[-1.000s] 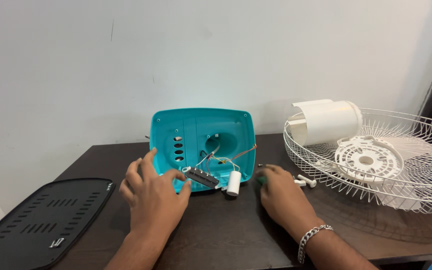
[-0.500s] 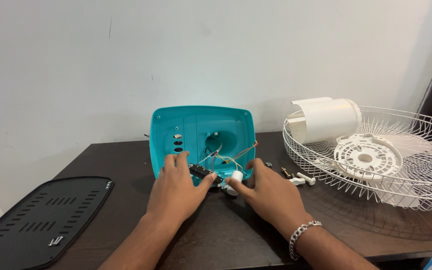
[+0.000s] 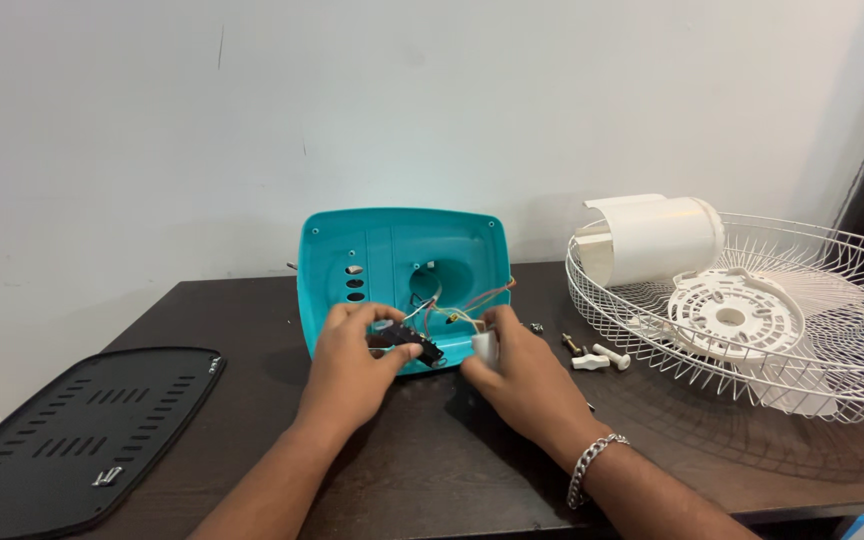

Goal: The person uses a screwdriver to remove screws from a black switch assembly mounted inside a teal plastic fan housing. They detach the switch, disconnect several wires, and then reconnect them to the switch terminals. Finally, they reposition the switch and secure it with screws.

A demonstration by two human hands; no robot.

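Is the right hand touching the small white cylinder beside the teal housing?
Touching. The head view shows the right hand with its fingers wrapped around the white cylinder, no gap visible.

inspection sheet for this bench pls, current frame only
Surface: dark wooden table, set against a white wall.
Job's things: teal housing propped upright, open side facing the camera; black switch block and white capacitor at its lower edge.
Clutter: black vented panel at left; white wire grille at right holding a white motor cover; loose fasteners beside it.
Grippers: left hand holds the switch block; right hand grips the capacitor.
Cables: thin coloured wires run from housing to parts.
Surroundings: nothing seen beyond the wall.
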